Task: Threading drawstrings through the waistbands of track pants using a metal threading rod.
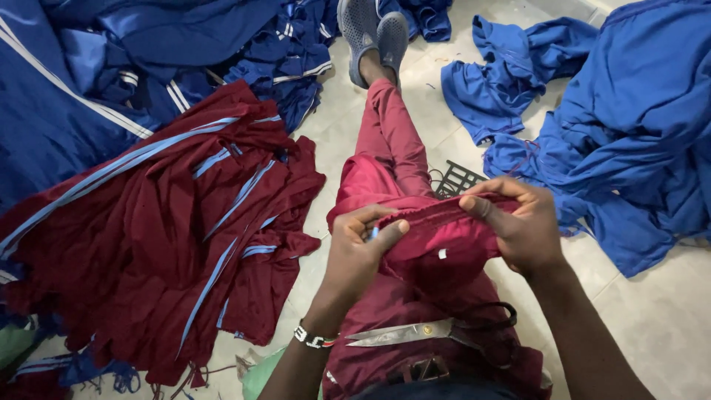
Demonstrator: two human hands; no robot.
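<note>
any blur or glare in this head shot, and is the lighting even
Head view: lighting soft and even, shadows faint on the pale floor; the only glare is a mild sheen on the scissors blade; left hand, right hand and the maroon waistband are sharp; wide-lens stretch toward the edges.

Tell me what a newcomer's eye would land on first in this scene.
First, the two hands at centre: the left hand and right hand pinch the gathered edge of a maroon garment over the lap. Next, a heap of maroon clothes with light blue stripes on the left, and blue clothes piled on the right. Large scissors lie on the lap.
</note>
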